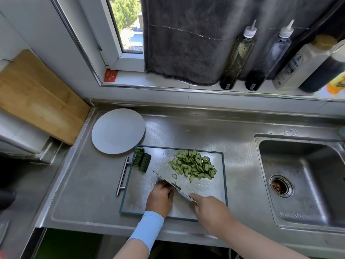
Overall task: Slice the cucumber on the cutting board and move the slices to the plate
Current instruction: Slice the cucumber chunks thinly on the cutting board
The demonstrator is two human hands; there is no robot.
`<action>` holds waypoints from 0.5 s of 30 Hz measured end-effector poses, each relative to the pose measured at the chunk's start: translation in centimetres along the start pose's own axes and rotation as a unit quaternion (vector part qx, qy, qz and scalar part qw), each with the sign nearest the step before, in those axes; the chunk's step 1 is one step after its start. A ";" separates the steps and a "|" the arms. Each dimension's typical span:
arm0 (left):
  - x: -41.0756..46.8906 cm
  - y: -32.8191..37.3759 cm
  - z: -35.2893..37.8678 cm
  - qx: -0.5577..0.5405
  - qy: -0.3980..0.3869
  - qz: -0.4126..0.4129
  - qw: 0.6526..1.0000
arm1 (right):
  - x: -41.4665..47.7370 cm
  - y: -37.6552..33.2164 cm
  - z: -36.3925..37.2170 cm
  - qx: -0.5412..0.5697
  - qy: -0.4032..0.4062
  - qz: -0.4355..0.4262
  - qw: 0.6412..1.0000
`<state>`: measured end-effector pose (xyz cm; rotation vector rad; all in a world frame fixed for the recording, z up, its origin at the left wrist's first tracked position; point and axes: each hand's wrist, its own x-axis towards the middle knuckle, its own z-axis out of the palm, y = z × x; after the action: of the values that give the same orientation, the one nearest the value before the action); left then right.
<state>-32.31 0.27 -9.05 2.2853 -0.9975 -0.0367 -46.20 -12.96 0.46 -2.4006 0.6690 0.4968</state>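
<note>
A steel cutting board (214, 186) with a dark rim lies on the counter. A heap of half-moon cucumber slices (194, 166) covers its far right part, and one slice lies apart below it. Two uncut cucumber pieces (142, 161) rest at the board's far left corner. My right hand (210, 208) grips the handle of a knife (168, 181) whose blade slants across the board. My left hand (160, 197) presses a small cucumber piece (176, 185) against the blade, mostly hidden under the fingers. A white plate (118, 131) sits bare beyond the board's left corner.
A sink (302, 176) with a drain lies to the right. Several sauce bottles (237, 57) and a grey towel (186, 40) stand on the windowsill behind. A wooden board (37, 98) leans at the far left. A bar handle (123, 175) sticks out from the cutting board's left side.
</note>
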 end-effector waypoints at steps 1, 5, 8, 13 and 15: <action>0.0 0.1 0.0 0.000 0.003 0.001 1.000 | -0.2 0.2 -0.1 -0.001 -0.001 0.003 1.000; -0.1 0.0 0.1 0.001 0.007 0.000 1.000 | -0.2 0.2 -0.1 0.008 -0.007 0.004 1.000; -0.2 -0.2 0.4 -0.010 0.013 0.001 1.000 | 0.6 -0.4 0.2 0.017 -0.015 0.005 1.000; -0.3 -0.3 0.4 -0.016 0.016 0.006 1.000 | 2.6 -1.5 0.6 0.015 -0.016 0.007 1.000; -0.3 -0.4 0.5 -0.013 0.014 0.008 1.000 | 3.1 -1.8 0.6 0.016 -0.021 0.009 1.000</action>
<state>-32.40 0.46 -9.74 2.2471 -0.9957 -0.0102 -42.86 -12.40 -0.73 -2.3503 0.6749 0.5384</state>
